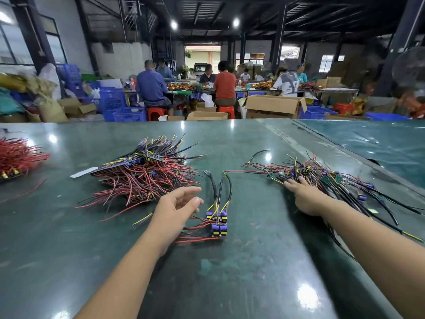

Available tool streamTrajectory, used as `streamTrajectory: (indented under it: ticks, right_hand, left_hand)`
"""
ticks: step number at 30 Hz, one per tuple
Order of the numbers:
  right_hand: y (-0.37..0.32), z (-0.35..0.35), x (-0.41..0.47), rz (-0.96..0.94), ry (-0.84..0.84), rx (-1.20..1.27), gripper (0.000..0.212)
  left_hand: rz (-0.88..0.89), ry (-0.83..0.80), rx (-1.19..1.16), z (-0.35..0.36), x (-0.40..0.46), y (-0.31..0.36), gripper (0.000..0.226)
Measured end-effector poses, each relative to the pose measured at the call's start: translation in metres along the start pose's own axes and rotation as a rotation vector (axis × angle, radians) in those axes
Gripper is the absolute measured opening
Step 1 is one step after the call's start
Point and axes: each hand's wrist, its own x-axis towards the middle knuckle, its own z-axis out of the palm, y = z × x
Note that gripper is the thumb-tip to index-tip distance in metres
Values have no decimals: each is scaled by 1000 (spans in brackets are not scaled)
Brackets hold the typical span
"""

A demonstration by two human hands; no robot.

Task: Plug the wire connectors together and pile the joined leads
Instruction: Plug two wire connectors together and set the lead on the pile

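While both forearms stretch out over the dark green table (230, 272), neither hand has a firm hold on anything that can be seen. Nearest the person, at about 12 o'clock just past the wrists, lies a small stack of joined leads (218, 223), purple and yellow parts side by side with black wires fanning away and red ones trailing toward 9 o'clock; it is only a few pieces deep, so the work looks to be at an early stage. The left hand (178, 204) hovers just beside that stack, at its 9 o'clock, fingers loosely curled and empty. The right hand (303, 198) reaches toward 1 o'clock, fingers laid flat onto the near edge of a loose spread of wires (322, 178) with small green boards and purple parts; whether a fingertip has caught a lead cannot be told. Farther out at 11 o'clock sits a big heap of red and black wires (147, 173), with a white strip (84, 172) at its left edge, and at 9 o'clock another bundle of red wires (17, 155) near the table's edge. Judging by these large supplies against the small stack, most of the plugging and piling remains. Beyond the table, at 12 o'clock, people sit on red stools (156, 112) among cardboard boxes (273, 107) and blue crates (124, 111).
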Motion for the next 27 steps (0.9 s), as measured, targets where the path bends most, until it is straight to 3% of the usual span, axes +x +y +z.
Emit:
streamTrajectory:
  ticks: [2, 5, 7, 10, 20, 23, 27]
  right_hand:
    - [-11, -4, -8, 51, 38, -40, 67]
    - [-48, -2, -30, -12, 312, -110, 47]
    - [-81, 4, -48, -111, 416, 48, 38]
    - [-126, 21, -75, -181, 324, 431, 30]
    - [-144, 41, -99, -431, 377, 569, 31]
    - [-146, 43, -99, -530, 428, 509, 30]
    - [-148, 42, -98, -537, 418, 497, 21]
  left_hand:
    - [22, 26, 103, 1, 0, 0, 22]
    - [51, 30, 385, 1, 0, -3, 17]
    - [37, -45, 521, 3, -3, -4, 10]
    - [28, -172, 675, 6, -6, -6, 15]
    - [58, -120, 612, 9, -7, 1, 17]
    - [81, -98, 570, 10, -7, 3, 19]
    - [87, -88, 587, 10, -7, 4, 16]
